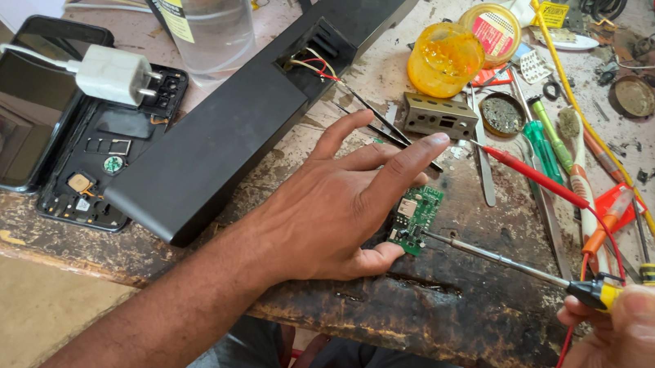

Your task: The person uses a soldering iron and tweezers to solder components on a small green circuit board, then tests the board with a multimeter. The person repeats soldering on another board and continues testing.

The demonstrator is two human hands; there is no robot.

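Head view: fingers of the left hand (341,210) are spreading flat, thumb and forefinger pinning a small green circuit board (414,218) against the scorched wooden bench (445,304). The right hand (636,359) is closing around a yellow-handled soldering iron (515,267), its tip touching the board's edge. Soldering looks underway, not finished: a long black speaker housing (245,109) is lying open beside them, wires hanging loose.
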